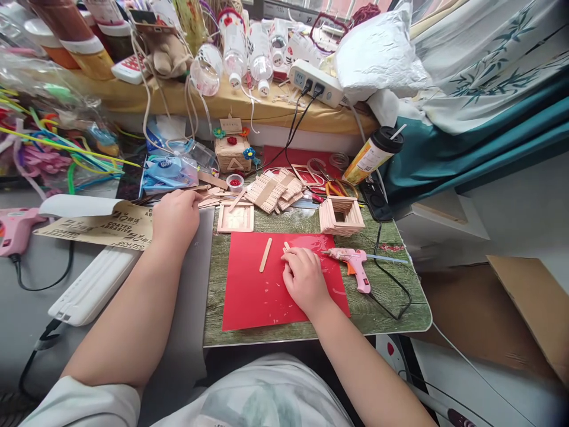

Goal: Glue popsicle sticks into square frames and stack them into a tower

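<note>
My right hand [306, 280] rests on a red sheet [244, 302], its fingers closed over a wooden craft stick whose tip [287, 245] pokes out beyond them. Left of it, another craft stick [265, 255] lies flat on the sheet. At the left, my left hand [176, 218] is curled at the edge of a heap of loose craft sticks [213, 197]; what its fingertips hold is hidden. A pink glue gun [355, 264] lies at the sheet's right edge. Behind it stands a square stack of sticks [340, 216]. A flat stick frame [235, 218] sits behind the sheet.
Bundled sticks [269, 191], scissors [340, 188] and a decorated stick box [233, 152] are at the back. A drink cup [373, 154] leans at back right. Sandpaper [102, 228] lies left, near a second pink glue gun [18, 230]. Cords trail at the right.
</note>
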`<state>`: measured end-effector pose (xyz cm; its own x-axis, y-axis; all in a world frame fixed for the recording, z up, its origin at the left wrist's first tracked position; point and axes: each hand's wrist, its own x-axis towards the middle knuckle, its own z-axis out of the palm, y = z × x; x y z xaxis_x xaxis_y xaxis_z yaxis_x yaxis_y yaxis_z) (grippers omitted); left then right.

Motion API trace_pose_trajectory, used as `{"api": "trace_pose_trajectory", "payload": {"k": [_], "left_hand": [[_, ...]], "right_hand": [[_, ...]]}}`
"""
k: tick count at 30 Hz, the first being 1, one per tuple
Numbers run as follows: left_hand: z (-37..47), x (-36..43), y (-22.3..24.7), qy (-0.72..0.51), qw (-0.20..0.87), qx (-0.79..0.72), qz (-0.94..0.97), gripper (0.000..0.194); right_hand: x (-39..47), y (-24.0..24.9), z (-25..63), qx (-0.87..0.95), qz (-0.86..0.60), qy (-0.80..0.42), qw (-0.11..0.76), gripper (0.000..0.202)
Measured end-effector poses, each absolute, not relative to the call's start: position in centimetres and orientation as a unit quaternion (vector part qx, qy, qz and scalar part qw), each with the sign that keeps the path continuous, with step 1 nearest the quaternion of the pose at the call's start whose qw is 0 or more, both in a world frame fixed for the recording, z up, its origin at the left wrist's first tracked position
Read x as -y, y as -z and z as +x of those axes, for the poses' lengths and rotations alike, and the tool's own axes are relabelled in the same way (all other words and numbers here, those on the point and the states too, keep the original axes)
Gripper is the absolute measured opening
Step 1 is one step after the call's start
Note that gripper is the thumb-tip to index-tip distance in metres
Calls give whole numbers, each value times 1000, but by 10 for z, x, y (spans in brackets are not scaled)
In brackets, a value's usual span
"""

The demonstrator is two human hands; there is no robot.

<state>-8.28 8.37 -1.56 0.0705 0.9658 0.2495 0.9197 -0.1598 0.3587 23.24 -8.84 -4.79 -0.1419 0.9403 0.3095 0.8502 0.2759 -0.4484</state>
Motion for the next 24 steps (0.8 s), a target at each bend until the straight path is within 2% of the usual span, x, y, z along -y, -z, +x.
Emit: {"api": "trace_pose_trajectory", "payload": {"k": [4, 5, 7, 8, 10, 12, 14, 16, 19, 21, 24], "left_hand": [[-50, -68, 9, -269, 120, -610, 736, 27], [-37, -61, 9, -304, 223, -579, 723, 32], [-12, -41, 10, -337, 427, -488, 683, 29], [0, -30, 11, -346, 493, -452, 658, 27], [20, -9, 14, -335, 578, -413, 619, 28], [33, 8, 16, -309, 617, -382, 615, 28], [36, 17, 17, -288, 615, -367, 635, 24], [32, 16, 16, -263, 565, -369, 689, 17], [18, 3, 13, -210, 378, -398, 809, 12], [8, -8, 11, -186, 265, -367, 872, 11], [1, -20, 12, -149, 220, -279, 923, 14]], "right_hand": [[88, 49, 233, 733, -626, -61, 259, 27], [88, 48, 233, 729, -631, -55, 260, 27], [89, 46, 233, 728, -626, -46, 276, 24], [90, 44, 233, 731, -614, -46, 294, 24], [93, 40, 232, 742, -574, -55, 342, 29], [95, 39, 230, 748, -536, -72, 385, 46], [96, 41, 228, 750, -520, -86, 399, 52], [94, 44, 227, 752, -521, -100, 392, 45], [90, 46, 229, 748, -535, -109, 376, 36], [89, 46, 231, 738, -555, -99, 371, 32], [89, 43, 234, 723, -587, -65, 359, 34]]}}
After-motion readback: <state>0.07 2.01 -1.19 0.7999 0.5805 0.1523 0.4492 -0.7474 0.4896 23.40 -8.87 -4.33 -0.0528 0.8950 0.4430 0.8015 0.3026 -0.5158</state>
